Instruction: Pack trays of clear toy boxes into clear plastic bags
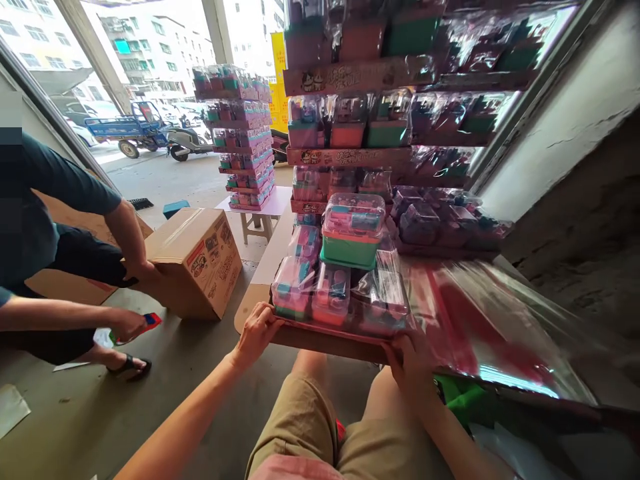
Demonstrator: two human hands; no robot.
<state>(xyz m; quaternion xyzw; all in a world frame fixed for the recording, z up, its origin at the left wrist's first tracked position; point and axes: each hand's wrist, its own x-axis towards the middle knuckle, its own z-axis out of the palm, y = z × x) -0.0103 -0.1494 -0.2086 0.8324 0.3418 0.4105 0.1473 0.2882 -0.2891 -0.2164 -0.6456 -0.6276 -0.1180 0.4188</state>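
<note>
A shallow tray [325,339] of clear-lidded toy boxes, partly covered in clear film, lies at the table's front edge. My left hand [257,333] grips its near left corner, the fingers closed on the rim. At the near right corner my right hand [411,357] has its fingers bent round the edge and the film there; it is somewhat blurred. One green-based box [350,247] with a clear lid sits on top of the other boxes in the tray.
Wrapped trays [350,157] are stacked high behind. Flat clear film [490,320] covers the table's right side. At left, a person [30,220] touches a carton [200,260]. Another stack [245,140] stands on a stool-like support farther back.
</note>
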